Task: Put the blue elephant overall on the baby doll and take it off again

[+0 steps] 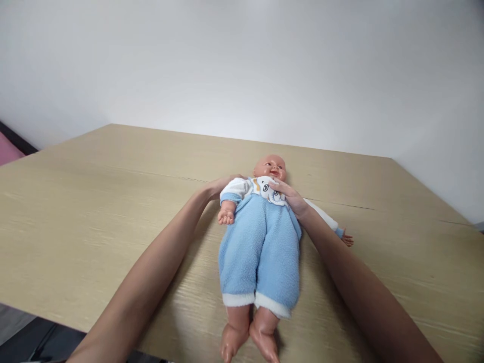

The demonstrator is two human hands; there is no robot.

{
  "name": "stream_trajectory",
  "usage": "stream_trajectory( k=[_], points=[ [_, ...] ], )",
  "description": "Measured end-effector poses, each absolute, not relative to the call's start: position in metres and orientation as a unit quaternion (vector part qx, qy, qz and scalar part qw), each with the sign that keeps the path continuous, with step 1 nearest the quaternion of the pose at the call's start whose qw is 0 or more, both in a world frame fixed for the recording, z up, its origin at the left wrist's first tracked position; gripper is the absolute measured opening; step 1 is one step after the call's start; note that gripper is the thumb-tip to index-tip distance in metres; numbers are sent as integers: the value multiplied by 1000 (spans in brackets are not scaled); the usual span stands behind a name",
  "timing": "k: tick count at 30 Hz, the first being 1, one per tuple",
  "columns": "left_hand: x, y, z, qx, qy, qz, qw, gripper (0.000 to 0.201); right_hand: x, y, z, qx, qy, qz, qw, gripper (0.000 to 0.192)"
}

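The wide pale wood-grain table [94, 212] carries a plastic baby doll in a fluffy blue romper with white cuffs [260, 247], flat on its back near the front edge, bare feet poking past it. A careless tug could, I judge, slide it off. No container is in view. My left hand [221, 185] cups its shoulder; I cannot tell how those fingers lie. My right hand [289, 195] rests on the white printed bib [269, 190], fingers together.
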State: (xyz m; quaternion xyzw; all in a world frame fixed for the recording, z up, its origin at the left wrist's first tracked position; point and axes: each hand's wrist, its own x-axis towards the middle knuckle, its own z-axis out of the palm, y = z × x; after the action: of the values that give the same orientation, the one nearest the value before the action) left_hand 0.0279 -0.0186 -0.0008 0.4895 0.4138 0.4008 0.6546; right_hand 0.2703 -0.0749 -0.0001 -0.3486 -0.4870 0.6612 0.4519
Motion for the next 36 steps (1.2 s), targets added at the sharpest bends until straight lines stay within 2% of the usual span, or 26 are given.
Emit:
stream_trajectory(
  k=[3,6,12,16,20,23,27,33,36],
  points=[
    [10,-17,7,516,397,281,705,32,271,-75,0,-348,-480,665,454,37],
    [-3,-22,12,533,382,206,726,43,272,-75,-3,-339,-476,671,456,40],
    [-17,-26,13,586,450,211,640,59,268,-76,5,-359,-494,653,448,40],
    [-23,-30,23,622,443,204,613,58,271,-80,30,-420,-586,552,419,28],
    [-24,-37,32,617,432,206,624,53,286,-83,48,-481,-684,410,365,29],
    [-24,-38,33,620,429,208,622,51,294,-82,44,-507,-690,398,330,30],
    [-28,-38,34,623,446,177,618,59,294,-82,36,-505,-724,371,287,36],
    [-39,-36,39,651,505,146,547,64,292,-87,39,-523,-735,327,280,42],
    [-44,-37,43,661,510,138,533,57,292,-90,39,-552,-741,266,277,41]
  ],
)
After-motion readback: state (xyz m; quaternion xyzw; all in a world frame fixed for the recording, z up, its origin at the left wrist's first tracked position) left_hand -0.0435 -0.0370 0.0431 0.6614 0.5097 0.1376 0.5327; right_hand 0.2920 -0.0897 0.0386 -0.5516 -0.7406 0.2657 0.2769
